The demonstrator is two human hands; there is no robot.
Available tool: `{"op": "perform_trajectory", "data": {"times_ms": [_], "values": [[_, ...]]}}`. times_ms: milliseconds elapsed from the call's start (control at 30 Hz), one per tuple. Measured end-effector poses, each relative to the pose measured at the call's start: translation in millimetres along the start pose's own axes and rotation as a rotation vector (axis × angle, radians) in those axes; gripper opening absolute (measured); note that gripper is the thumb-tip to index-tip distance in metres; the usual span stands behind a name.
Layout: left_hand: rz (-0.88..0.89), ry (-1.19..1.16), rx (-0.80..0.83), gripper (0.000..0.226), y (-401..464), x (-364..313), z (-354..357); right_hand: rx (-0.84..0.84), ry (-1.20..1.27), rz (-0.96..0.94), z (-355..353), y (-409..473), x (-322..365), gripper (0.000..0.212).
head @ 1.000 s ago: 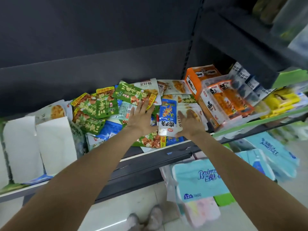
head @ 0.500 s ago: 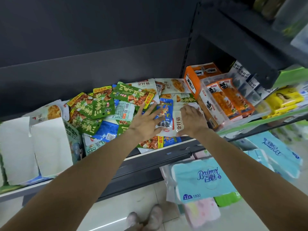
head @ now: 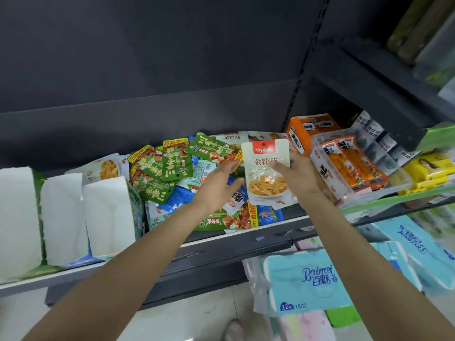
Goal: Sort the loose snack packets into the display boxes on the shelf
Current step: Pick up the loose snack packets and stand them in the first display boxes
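A heap of loose snack packets [head: 172,173], green, blue and white, covers the middle of the dark shelf [head: 221,244]. My right hand [head: 298,175] pinches a white packet [head: 267,178] with a red top and a picture of yellow mushrooms, lifted upright above the heap. My left hand [head: 219,185] hovers just left of that packet with fingers spread, over the blue packets. Three white display boxes [head: 105,215] stand at the shelf's left end, their plain backs toward me.
An orange display box [head: 299,134] and a clear box of orange packets [head: 349,166] stand right of the heap. Yellow packs [head: 428,171] lie on a green-edged shelf further right. Tissue packs [head: 310,281] sit below. Another dark shelf overhangs at top right.
My right hand has picked the white mushroom packet out of the heap and raised it upright. My left hand has come off the blue packet and shifted slightly left.
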State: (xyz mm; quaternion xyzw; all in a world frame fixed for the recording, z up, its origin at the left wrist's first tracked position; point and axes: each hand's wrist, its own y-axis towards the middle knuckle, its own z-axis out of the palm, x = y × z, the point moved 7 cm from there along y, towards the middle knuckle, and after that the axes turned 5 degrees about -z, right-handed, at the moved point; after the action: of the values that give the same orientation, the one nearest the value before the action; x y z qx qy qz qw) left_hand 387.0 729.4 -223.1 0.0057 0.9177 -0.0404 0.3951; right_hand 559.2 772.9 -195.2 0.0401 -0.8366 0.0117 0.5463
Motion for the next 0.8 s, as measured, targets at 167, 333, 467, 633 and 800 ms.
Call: {"op": "perform_trajectory", "data": {"times_ms": [167,333,467,633,800], "values": [[-0.086,-0.332,-0.147,0.011,-33.6,11.4,-67.4,0.074,0.294,0.056,50.5,-26.5,42.3,0.020],[-0.157,-0.418,-0.250,0.013,-86.5,59.8,-133.0,0.178,0.237,-0.019,116.1,-59.6,89.8,0.016],[-0.160,-0.435,-0.346,0.004,-145.8,96.6,-201.8,0.301,0.277,-0.011,189.4,-94.5,139.5,0.018],[-0.125,-0.383,-0.416,0.005,-220.3,153.2,-284.8,0.349,0.286,-0.096,284.6,-149.9,199.2,0.013],[-0.084,-0.218,-0.473,0.015,-284.7,203.8,-348.2,0.293,0.205,-0.180,359.5,-194.4,240.2,0.016]]}}
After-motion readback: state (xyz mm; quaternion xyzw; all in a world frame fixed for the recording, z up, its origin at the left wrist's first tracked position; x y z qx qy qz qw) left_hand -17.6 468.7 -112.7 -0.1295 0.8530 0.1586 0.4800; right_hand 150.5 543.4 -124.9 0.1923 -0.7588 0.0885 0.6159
